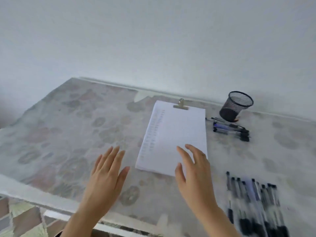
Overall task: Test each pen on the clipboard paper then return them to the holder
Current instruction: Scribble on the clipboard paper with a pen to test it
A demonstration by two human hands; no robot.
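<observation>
Table [51,134] with a faded floral covering, set against a pale wall [153,40]. On it, right of centre: a clipboard [180,104] seen mostly by its metal clip at the far end, carrying white paper [177,134] with a column of small blurred marks down its left margin. Black mesh pen holder [236,106] — far right, near the wall, leaning, no pens visible inside. Just in front of the holder, a small cluster of pens [230,129] lying flat on the table, right of the paper. Nearer the viewer, at the right edge, a larger row of pens [254,199] laid side by side, dark grips toward the near edge; blurred, so no count. Left hand [106,175]: fingers straight and spread, palm down, holding nothing, over the table just left of the paper's near corner. Right hand [193,173]: fingers loosely extended, slightly bent, holding nothing — over the paper's near right corner; whether it touches the sheet cannot be told.
</observation>
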